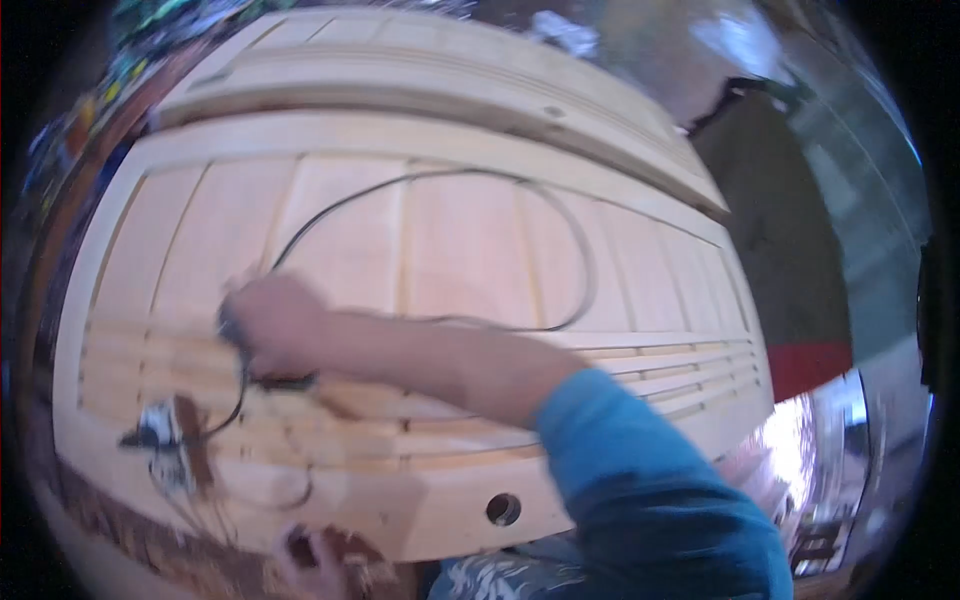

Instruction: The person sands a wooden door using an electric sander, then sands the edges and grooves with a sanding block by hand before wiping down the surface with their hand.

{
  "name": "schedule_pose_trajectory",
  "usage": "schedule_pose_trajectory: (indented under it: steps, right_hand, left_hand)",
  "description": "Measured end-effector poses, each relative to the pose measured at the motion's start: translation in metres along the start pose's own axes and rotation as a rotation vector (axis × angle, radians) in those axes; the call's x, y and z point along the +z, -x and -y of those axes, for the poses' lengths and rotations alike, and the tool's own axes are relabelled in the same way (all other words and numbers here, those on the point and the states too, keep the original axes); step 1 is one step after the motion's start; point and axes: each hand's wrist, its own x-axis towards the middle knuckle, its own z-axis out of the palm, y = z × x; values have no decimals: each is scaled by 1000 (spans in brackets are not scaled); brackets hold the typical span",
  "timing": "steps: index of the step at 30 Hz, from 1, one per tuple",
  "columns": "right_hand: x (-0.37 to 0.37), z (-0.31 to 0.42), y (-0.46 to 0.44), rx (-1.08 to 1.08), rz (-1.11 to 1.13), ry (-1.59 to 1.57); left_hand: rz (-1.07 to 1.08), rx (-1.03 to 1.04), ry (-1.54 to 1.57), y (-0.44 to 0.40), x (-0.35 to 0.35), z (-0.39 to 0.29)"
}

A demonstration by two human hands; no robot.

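Observation:
A pale wooden door [470, 250] with vertical panel boards and a section of slats lies flat in front of me. My right hand [280, 318], reaching left in a blue sleeve, is closed around a dark corded power tool [285, 382] over the door. Blur and the hand hide most of the tool, so its exact kind is unclear. A black cable [440, 172] loops across the boards to it. My left hand [318, 562] is at the door's near edge, its fingers smeared by motion.
Beyond this door lies another wooden door [400, 75]. A white and brown object with wires [170, 435] sits at the left on the near rail. A round hole [503, 509] pierces that rail. Dark cloth [785, 220] with a red band is at the right.

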Motion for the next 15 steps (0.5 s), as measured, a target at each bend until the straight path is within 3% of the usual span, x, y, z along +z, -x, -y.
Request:
schedule_pose_trajectory:
  steps: [1, 2, 5, 8, 9, 14, 15]
  right_hand:
    - [10, 4, -13, 23, -63, -67]
    - [6, 15, -23, 103, 24, -39]
    - [17, 28, -46, 113, 92, -1]
    - [3, 30, -23, 102, 99, 32]
    - [-5, 30, -11, 94, 96, 39]
    - [-25, -4, 63, 134, 96, -15]
    - [-25, -17, 83, 136, -17, -25]
  left_hand:
    - [-38, -25, -168, -8, -10, -3]
    - [-102, -50, -343, -12, -14, -9]
    - [-166, 233, -429, -15, -21, -34]
    - [-205, 263, -323, -10, -30, -45]
    - [-211, 342, -397, -6, -32, -51]
    - [-337, 347, -437, 28, -22, -66]
    - [-362, 335, -432, 32, -19, -65]
